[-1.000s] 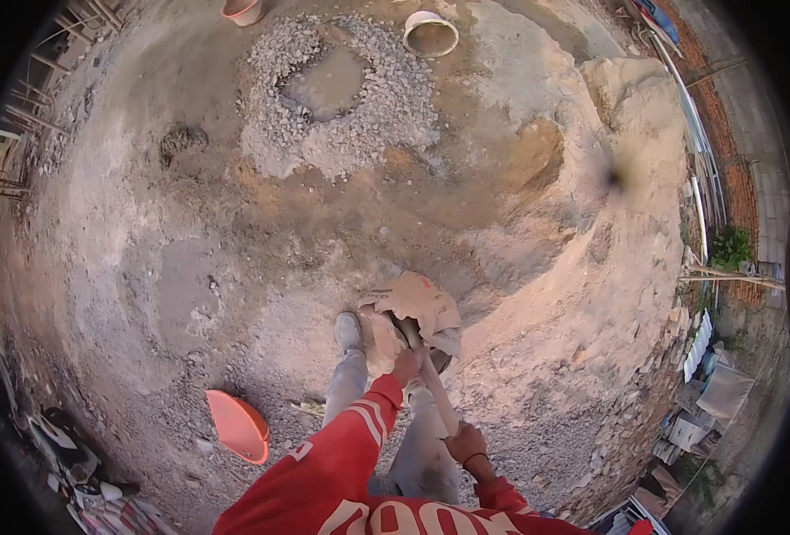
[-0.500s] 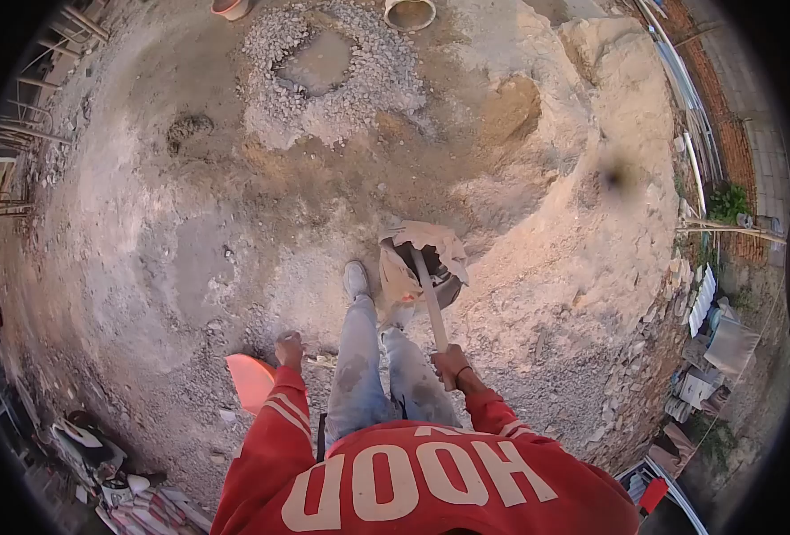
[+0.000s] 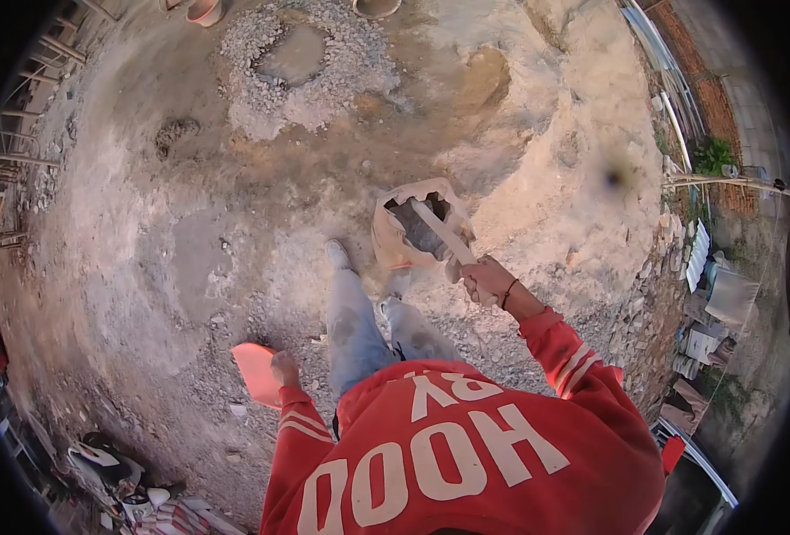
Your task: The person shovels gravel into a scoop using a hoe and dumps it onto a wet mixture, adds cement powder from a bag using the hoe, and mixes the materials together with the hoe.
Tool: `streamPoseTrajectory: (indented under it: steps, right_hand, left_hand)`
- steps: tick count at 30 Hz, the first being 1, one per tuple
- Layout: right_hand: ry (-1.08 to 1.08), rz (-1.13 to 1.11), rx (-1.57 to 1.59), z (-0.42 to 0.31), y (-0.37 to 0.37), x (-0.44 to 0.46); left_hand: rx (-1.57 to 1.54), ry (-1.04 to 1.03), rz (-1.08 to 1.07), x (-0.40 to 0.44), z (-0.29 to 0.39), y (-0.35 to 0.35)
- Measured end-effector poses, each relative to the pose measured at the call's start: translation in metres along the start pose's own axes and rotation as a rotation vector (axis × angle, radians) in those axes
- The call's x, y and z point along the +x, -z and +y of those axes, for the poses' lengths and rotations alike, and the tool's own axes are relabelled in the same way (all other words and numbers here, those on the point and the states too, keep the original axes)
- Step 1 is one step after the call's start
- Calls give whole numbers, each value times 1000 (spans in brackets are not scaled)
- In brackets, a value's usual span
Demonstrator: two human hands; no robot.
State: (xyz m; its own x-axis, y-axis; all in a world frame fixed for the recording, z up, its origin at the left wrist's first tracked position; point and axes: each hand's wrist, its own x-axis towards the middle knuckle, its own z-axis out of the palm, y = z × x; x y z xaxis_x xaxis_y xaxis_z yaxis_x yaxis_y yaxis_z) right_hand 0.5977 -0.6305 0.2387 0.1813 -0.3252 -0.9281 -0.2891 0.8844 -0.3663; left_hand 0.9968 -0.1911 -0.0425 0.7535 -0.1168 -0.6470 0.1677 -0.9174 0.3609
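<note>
My right hand (image 3: 491, 282) is wrapped round a long wooden tool handle (image 3: 446, 236). Its far end goes down into a torn paper bag (image 3: 393, 236), where grey material shows and the tool's head is hidden. The bag stands upright on the ground just beyond my right foot. At the lower left, my left hand (image 3: 283, 367) has its fingers curled, with nothing visible in them. It is beside an orange-red plastic piece (image 3: 257, 375); I cannot tell whether they touch.
A ring of gravel (image 3: 355, 76) surrounds a puddle (image 3: 295, 56) farther out. Buckets (image 3: 205, 12) stand at the far edge. Sandy ground (image 3: 582, 125) rises on the right. Poles (image 3: 734, 182) and rubble line the right side. A motorbike (image 3: 110, 468) is at lower left.
My right hand has moved forward and right with the handle, which now slants more to the right. The bag's opening shows more. My left hand has come closer to the orange-red piece.
</note>
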Motion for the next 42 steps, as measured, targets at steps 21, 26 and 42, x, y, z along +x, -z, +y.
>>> streamPoseTrajectory:
  steps: [21,26,42]
  right_hand:
    - [-248,159,-41,-255,-108,-190]
    - [-230,148,82,-293,-113,-212]
    - [2,134,25,-580,-202,143]
  left_hand:
    - [-520,373,-359,234,144,195]
    - [-236,22,-356,288,302,204]
    - [-2,-88,-1447,343,982,-83]
